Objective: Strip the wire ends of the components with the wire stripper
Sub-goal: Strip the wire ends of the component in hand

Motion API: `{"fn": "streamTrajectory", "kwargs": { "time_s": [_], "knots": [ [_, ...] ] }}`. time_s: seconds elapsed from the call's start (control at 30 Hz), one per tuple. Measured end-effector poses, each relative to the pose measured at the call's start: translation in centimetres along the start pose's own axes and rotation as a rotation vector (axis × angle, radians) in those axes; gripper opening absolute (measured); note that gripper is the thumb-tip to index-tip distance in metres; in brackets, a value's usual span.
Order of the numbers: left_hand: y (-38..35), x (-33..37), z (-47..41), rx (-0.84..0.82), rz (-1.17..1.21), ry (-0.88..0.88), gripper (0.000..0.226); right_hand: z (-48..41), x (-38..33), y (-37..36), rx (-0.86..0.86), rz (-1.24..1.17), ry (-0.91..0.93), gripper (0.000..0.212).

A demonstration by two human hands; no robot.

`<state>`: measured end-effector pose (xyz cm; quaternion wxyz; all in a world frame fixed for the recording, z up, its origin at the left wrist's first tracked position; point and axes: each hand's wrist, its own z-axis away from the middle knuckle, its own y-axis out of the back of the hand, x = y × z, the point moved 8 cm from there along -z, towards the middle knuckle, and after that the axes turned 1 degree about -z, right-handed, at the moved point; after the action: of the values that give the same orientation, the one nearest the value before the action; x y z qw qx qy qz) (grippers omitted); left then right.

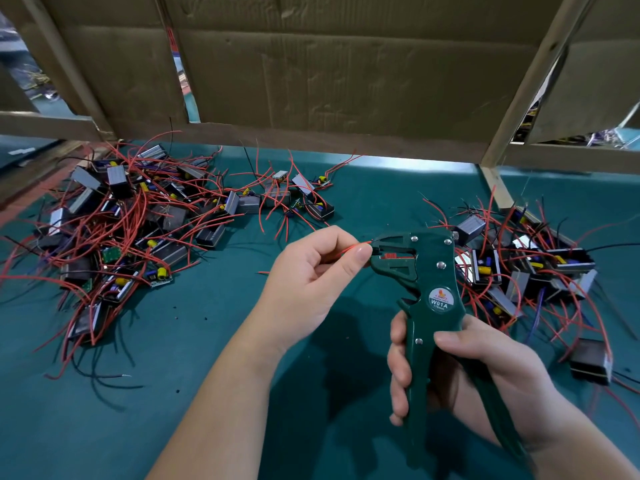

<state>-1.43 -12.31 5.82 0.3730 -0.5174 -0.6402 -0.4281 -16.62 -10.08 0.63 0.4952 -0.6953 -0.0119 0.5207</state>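
Left hand point(308, 271) pinches red wire point(351, 248) into wire stripper point(434, 271) gripped by right hand point(491, 372); component piles point(121, 220) flank them on the worktop point(207, 341).

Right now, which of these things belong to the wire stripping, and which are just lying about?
In the job: wire stripper, right hand gripping it; red wire, left hand pinching it; left component pile; right component pile.
Just there: cardboard wall; wooden frame; green mat.
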Motion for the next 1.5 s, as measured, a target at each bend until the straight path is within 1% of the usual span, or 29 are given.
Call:
{"fn": "streamTrajectory", "kwargs": {
  "time_s": [0.03, 0.07, 0.2, 0.3, 0.4, 0.53, 0.6, 0.7, 0.77, 0.8, 0.93, 0.97, 1.03, 1.17, 1.33, 1.5],
  "knots": [
    [0.1, -0.1, 0.0, -0.003, -0.008, 0.001, 0.021, -0.1, 0.9, -1.4, 0.001, 0.096, -0.096, 0.038],
    [0.1, -0.1, 0.0, -0.007, -0.017, 0.000, 0.022, 0.0, 0.6, -2.0, 0.000, 0.120, -0.132, 0.038],
    [0.1, -0.2, -0.1, -0.035, -0.021, -0.003, 0.021, -0.2, 0.7, -1.6, 0.002, 0.175, -0.157, 0.035],
    [0.1, -0.4, -0.1, -0.048, -0.025, 0.008, 0.019, -0.4, 1.0, -1.7, 0.020, 0.148, -0.164, 0.035],
    [0.2, -0.8, 0.0, -0.046, -0.098, 0.015, 0.019, -0.4, 1.5, -1.5, 0.111, 0.156, -0.162, 0.037],
    [0.7, -1.3, 0.0, 0.008, -0.210, 0.010, 0.025, -0.5, 1.5, -0.7, 0.362, 0.241, -0.073, 0.033],
    [0.3, -1.5, 0.1, 0.003, -0.239, 0.014, 0.025, -0.6, 1.1, -0.3, 0.426, 0.220, -0.052, 0.033],
    [0.2, -1.8, 0.1, 0.039, -0.175, 0.035, 0.024, -0.4, 0.8, -0.3, 0.370, 0.180, -0.069, 0.032],
    [0.6, -2.1, 0.0, 0.076, -0.131, 0.050, 0.023, -0.4, 0.8, -0.3, 0.326, 0.174, -0.083, 0.041],
    [1.0, -2.1, -0.1, 0.096, -0.131, 0.056, 0.023, -0.5, 0.8, -0.2, 0.320, 0.168, -0.079, 0.042],
    [3.1, -2.4, -0.3, 0.178, -0.051, 0.079, 0.019, -0.6, -0.9, 1.1, 0.377, 0.107, -0.001, 0.034],
    [3.2, -2.4, -0.3, 0.170, -0.036, 0.077, 0.019, -0.5, -1.3, 1.4, 0.379, 0.105, 0.012, 0.035],
    [2.5, -2.3, -0.3, 0.117, -0.014, 0.069, 0.019, -0.4, -1.4, 1.3, 0.330, 0.091, -0.006, 0.044],
    [0.8, -2.3, -0.1, 0.020, -0.004, 0.075, 0.019, -0.6, 0.5, -0.2, 0.166, 0.011, -0.134, 0.052],
    [-0.1, -2.2, 0.1, -0.051, 0.004, 0.078, 0.026, -0.6, 1.7, -2.4, -0.015, -0.036, -0.199, 0.050],
    [-0.3, -1.7, 0.2, -0.093, -0.008, 0.069, 0.024, -0.4, 1.5, -3.0, -0.077, -0.050, -0.204, 0.046]
  ]
}}
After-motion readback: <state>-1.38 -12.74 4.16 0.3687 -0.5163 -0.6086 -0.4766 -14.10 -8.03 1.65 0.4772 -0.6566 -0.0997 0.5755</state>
